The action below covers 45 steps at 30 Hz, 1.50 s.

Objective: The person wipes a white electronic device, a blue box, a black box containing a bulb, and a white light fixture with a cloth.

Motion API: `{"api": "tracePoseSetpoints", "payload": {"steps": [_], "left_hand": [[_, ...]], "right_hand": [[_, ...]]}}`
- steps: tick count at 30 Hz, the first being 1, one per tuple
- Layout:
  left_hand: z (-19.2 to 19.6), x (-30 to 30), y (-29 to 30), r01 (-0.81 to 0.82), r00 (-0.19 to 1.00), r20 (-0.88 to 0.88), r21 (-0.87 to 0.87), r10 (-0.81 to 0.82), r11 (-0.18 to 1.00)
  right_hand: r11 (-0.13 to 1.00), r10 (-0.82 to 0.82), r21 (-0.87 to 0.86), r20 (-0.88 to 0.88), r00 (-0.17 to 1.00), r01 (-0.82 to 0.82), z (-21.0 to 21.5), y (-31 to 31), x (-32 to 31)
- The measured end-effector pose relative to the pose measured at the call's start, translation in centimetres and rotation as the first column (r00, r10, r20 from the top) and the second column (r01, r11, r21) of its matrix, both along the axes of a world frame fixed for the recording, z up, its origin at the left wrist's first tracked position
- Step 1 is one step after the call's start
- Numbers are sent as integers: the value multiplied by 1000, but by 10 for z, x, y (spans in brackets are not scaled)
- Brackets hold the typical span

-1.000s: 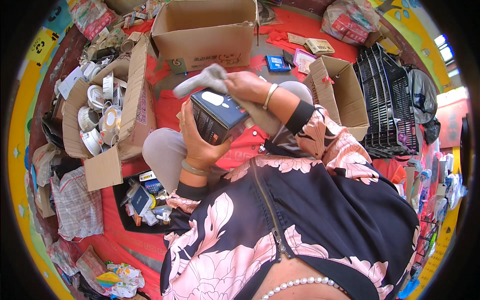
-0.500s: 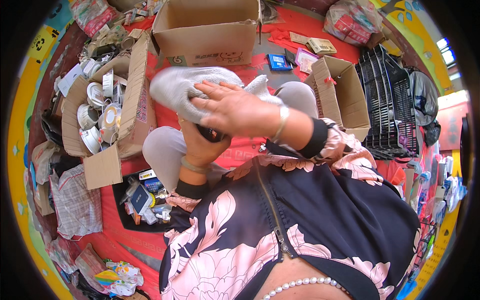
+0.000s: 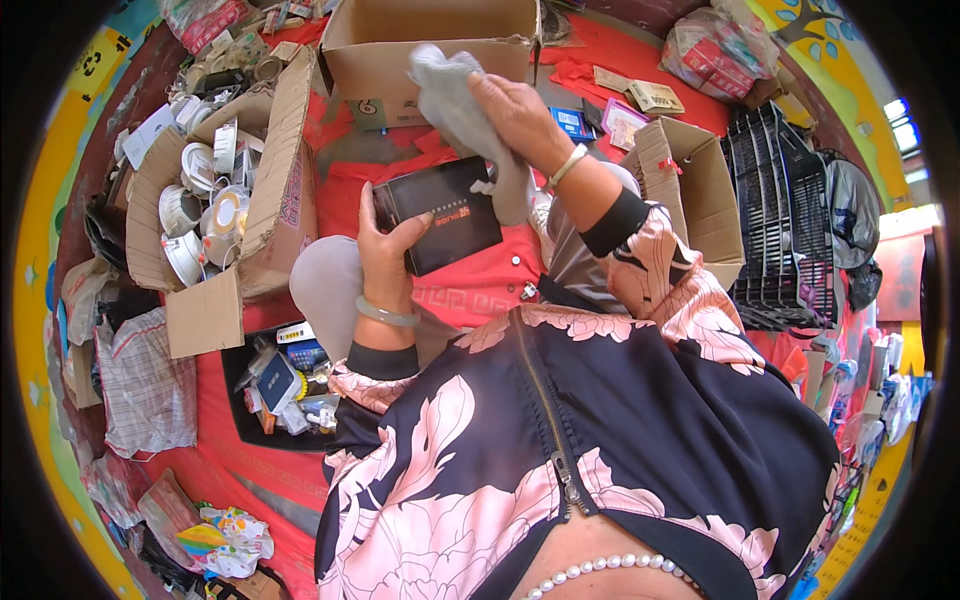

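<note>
So we've got the small black box (image 3: pixel 440 212) sitting mid-frame, a bit above centre, held over the lap. Our left hand (image 3: pixel 385 250) grips it from the lower left edge, thumb across the top face, fingers pressed onto it from below. Our right hand (image 3: pixel 520 115) is up in the upper middle of the frame, fingers pinched shut on a grey cloth (image 3: pixel 460 110) that hangs down and touches the box's right end.

Our take on wiping it well: keep the left grip on the edge so the top face stays bare, tilt the box toward the cloth, and run long strokes from one end off the other. Bunch the cloth tighter, since the loose tail flops.

Open cardboard box (image 3: pixel 440 45) sits right behind, upper centre; another cardboard box full of tape rolls (image 3: pixel 205 200) is at upper left.
</note>
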<state>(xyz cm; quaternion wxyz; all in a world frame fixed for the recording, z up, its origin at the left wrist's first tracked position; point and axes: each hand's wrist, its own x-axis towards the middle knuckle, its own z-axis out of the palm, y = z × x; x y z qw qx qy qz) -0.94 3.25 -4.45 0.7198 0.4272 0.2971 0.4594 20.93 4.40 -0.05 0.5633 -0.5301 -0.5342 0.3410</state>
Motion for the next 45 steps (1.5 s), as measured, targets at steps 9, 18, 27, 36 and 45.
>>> {"api": "tracePoseSetpoints", "payload": {"steps": [9, 18, 27, 36, 45], "left_hand": [[-32, -2, 9, 17, 983, 185, -83, -1, 996], [-43, -13, 15, -39, 932, 344, -220, 114, 975], [-4, -11, 11, -169, 909, 356, -159, 216, 973], [-18, -4, 13, -28, 939, 323, -270, 118, 963], [-17, -1, 8, -64, 966, 245, -79, 82, 995]], "right_hand": [[938, 67, 112, 870, 488, -328, -23, -43, -66], [887, 146, 104, 861, 487, -450, -20, -91, -57], [990, -140, 41, 297, 945, 134, -73, -99, 37], [957, -7, 218, 674, 738, -190, -13, -68, -44], [954, -147, -218, 266, 953, 208, -25, -34, -55]]}}
